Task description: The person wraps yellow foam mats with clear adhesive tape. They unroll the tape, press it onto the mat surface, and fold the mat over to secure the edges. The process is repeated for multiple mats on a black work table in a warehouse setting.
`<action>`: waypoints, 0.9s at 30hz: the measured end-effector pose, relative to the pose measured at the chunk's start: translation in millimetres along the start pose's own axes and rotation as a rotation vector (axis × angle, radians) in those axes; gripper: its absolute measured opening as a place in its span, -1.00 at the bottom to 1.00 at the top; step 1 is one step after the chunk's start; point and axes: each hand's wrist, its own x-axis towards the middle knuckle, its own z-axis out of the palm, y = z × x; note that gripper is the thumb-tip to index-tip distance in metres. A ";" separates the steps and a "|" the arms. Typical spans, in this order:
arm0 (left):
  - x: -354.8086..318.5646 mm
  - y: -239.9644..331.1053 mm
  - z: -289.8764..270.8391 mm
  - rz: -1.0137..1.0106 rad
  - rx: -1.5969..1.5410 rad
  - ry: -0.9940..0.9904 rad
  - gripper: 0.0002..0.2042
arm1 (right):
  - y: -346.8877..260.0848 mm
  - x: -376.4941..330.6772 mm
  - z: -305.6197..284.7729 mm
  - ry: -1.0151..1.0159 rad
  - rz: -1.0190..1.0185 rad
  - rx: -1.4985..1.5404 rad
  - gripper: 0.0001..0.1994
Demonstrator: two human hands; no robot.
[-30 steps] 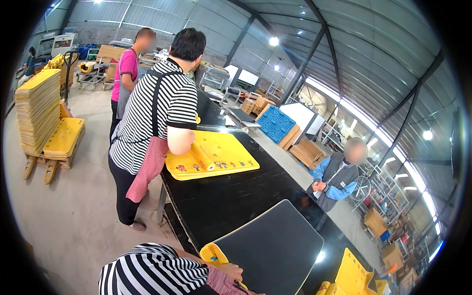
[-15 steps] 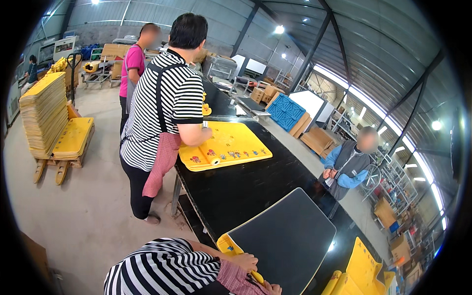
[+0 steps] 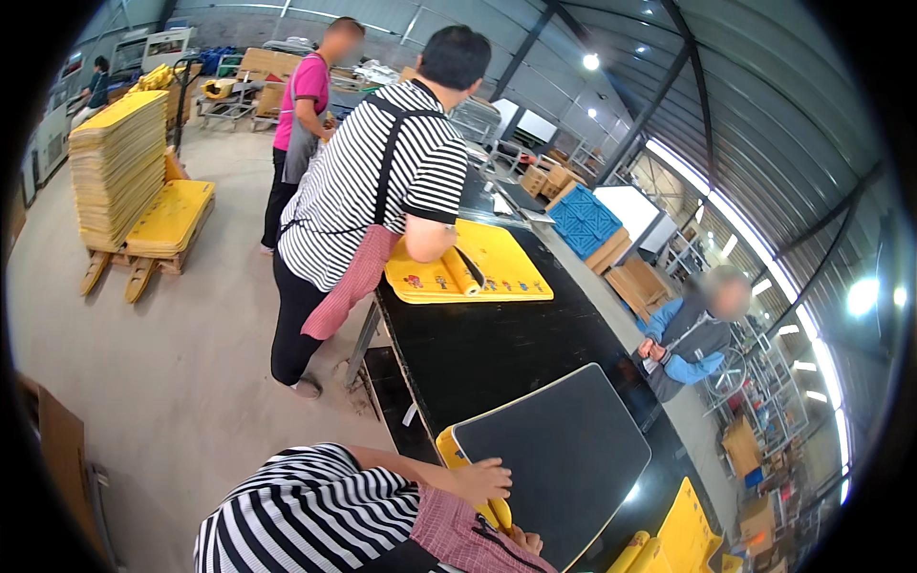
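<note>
Yellow mat [image 3: 457,456] at near end of black counter [image 3: 497,353], mostly under dark grey board [image 3: 564,458]; only left edge and near corner showing. Left hand [image 3: 485,477] flat on that edge, right at board's left rim, fingers [image 3: 503,469] extended and close together, pressing down, not wrapped around anything. Right hand [image 3: 523,541] just nearer than board's near corner, touching yellow corner of mat; fingers mostly hidden by apron, can't tell how far open.

Count: one grey board, one mat under it. Second yellow mat [image 3: 482,272] at far end of counter, well apart from board, partly rolled up under forearm of person in striped shirt [image 3: 368,191]. More yellow pieces [image 3: 673,535] right of board, exact number unclear. Two stacks of yellow mats on floor far left of counter: tall one [image 3: 115,162] and low one on pallet [image 3: 172,215]. Three other people in view beyond the striped shirt.
</note>
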 end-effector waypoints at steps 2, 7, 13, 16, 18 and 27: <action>-18.4 -2.6 -23.7 -0.120 -0.030 0.142 -0.55 | 15.5 -0.8 -6.5 -0.156 -0.046 0.096 -0.69; -108.5 -54.1 -36.1 -0.788 -0.360 0.843 -0.51 | -3.7 -6.7 11.3 0.127 -0.062 0.133 -0.70; -173.2 -75.0 -109.1 -1.302 -1.018 1.392 -0.33 | -31.7 1.6 -33.8 0.000 0.008 0.098 -0.70; -172.0 -52.6 -136.8 -1.319 -1.041 1.385 -0.32 | -27.2 3.4 -31.4 0.007 0.003 0.114 -0.72; -173.7 -51.7 -145.4 -1.301 -1.055 1.372 -0.28 | -29.0 8.3 -30.0 0.026 0.003 0.122 -0.74; -173.3 -105.8 -209.1 -1.099 -1.098 1.603 -0.22 | -37.2 12.7 -30.7 -0.073 0.159 0.002 -0.76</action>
